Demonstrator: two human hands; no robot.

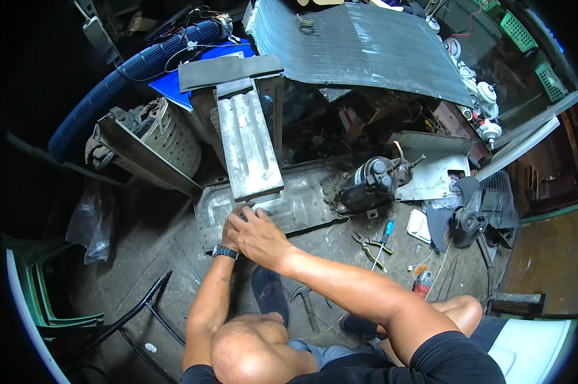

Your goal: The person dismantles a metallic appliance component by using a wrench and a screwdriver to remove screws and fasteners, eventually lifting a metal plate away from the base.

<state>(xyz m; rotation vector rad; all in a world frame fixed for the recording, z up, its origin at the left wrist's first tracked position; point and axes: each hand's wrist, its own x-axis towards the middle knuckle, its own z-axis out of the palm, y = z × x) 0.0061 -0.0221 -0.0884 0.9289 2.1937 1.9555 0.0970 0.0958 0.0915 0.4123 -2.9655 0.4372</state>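
Note:
My two hands meet just below the lower end of a scuffed, ribbed grey metal panel, which stands tilted against a box-shaped frame. My right hand lies over my left, its fingers bent and drawn together; whatever they grip is hidden. Beneath it, my left hand is mostly covered, with a dark watch on the wrist. A flat, dirty metal base plate lies behind and under the hands. On its right part sits a black compressor with short pipes.
Pliers, a blue-handled screwdriver, a hammer and a red power tool lie on the floor. A finned coil spans the back. A perforated basket stands left; a black motor lies right.

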